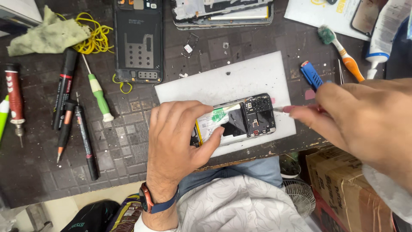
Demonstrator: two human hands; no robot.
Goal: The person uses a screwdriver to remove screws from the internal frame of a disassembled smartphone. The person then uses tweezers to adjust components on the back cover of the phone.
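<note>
An opened phone [244,120] with its back off lies on a white mat [240,77], showing its battery, a green tab and the dark circuit board. My left hand [176,137] rests over the phone's left half, fingers spread, thumb pressing on the battery. My right hand [365,116] comes in from the right, pinching a thin red-handled tool [286,109] whose metal tip touches the phone's right edge near the board.
A black back cover [138,38] and another dismantled phone [223,13] lie at the top. Screwdrivers and pens [73,116] sit left, beside a yellow wire coil [96,36] and a cloth [45,34]. A toothbrush [343,51], blue tool [310,74] and glue bottle [384,34] lie right. A cardboard box [343,189] stands below the bench.
</note>
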